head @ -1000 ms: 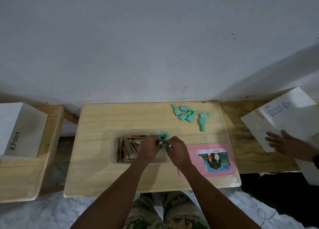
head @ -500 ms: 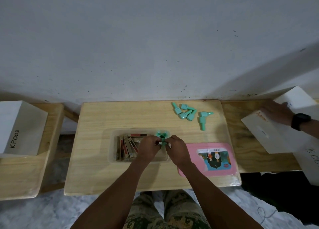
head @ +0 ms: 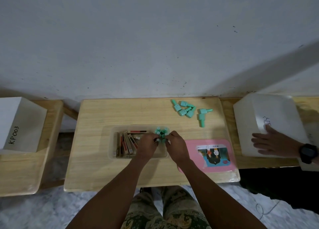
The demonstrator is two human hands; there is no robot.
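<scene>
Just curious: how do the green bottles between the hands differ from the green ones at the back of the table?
The tray bottles stand upright, caps up; the loose bottles lie on their sides. The tray bottles sit packed in the clear tray, held by the left hand and right hand; the loose bottles lie scattered on the table, untouched. Both look the same teal.

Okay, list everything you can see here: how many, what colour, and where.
table: one, light wood, centre
clear tray: one, transparent, mid-table
slim boxes: several, brown and red, tray's left part
upright teal bottles: small cluster, count unclear, tray's right part
loose teal bottles: about seven, lying far right on table
pink card: one, pictured, near right
KP003 box: one, white, left of table
second box: one, white, right, under another person's hand
left hand, right hand: both grip the upright teal bottles
</scene>
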